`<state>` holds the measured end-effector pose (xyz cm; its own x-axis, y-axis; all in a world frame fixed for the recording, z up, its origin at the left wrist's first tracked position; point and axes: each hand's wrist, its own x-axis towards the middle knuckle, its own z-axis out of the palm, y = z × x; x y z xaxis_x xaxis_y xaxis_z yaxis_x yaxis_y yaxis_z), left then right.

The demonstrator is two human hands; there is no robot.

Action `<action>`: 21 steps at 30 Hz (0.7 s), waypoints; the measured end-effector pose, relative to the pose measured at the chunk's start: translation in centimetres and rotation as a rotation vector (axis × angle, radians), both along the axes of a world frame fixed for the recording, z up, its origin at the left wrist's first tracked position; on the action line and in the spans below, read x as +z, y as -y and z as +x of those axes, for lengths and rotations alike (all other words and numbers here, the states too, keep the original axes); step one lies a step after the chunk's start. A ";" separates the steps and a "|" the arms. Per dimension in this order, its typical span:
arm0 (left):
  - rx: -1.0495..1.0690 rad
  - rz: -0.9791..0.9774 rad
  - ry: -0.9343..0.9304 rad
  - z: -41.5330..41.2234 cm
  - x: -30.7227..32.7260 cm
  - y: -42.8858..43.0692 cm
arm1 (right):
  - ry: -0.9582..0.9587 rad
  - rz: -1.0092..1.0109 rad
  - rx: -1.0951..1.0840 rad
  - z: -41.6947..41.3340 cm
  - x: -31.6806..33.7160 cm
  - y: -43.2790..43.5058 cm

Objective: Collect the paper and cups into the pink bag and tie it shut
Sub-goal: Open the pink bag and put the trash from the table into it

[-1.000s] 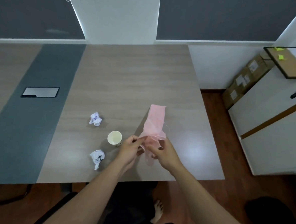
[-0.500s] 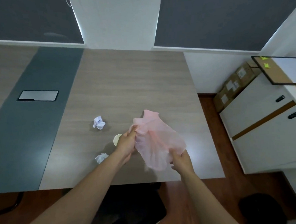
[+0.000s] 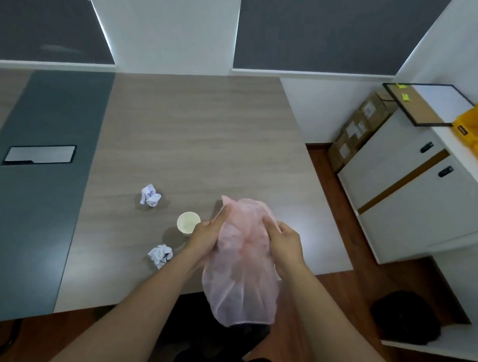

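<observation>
From the head view, the task looked to be at its very start. The pink bag (image 3: 240,270) was held up in front of the person, over the near edge of the bench (image 3: 193,139), its loose body drooping past that edge toward them. The left hand (image 3: 203,234) gripped the bag's upper left side, its fingers (image 3: 219,218) curled into the thin film. The right hand (image 3: 285,244) held the upper right side in the same way, fingers bent round the plastic. Through the translucent film nothing could be made out inside, so the bag was probably empty and was being worked open. Nothing had been collected: the paper cup (image 3: 188,223) stood upright on the bench just beside the left hand. One crumpled paper ball (image 3: 150,199) lay further out to the left, and a second paper ball (image 3: 160,255) lay nearer the bench edge, both apart from the bag. Opening the mouth, loading both papers and the cup, and knotting the bag all remained, as far as could be judged.
</observation>
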<state>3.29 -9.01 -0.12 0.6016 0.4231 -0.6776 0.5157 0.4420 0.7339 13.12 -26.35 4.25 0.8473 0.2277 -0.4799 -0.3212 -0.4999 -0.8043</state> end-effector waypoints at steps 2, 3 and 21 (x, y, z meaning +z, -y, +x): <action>0.066 -0.221 0.069 -1.0 -0.2 -1.1 | -0.149 0.073 -0.044 -0.1 1.2 0.2; 0.076 -0.287 0.079 -1.6 0.2 -1.5 | -0.195 0.090 -0.039 -0.2 1.4 0.2; 0.190 0.067 -0.303 -11.4 -9.7 -9.1 | -0.580 0.252 0.037 -4.1 -1.5 -1.4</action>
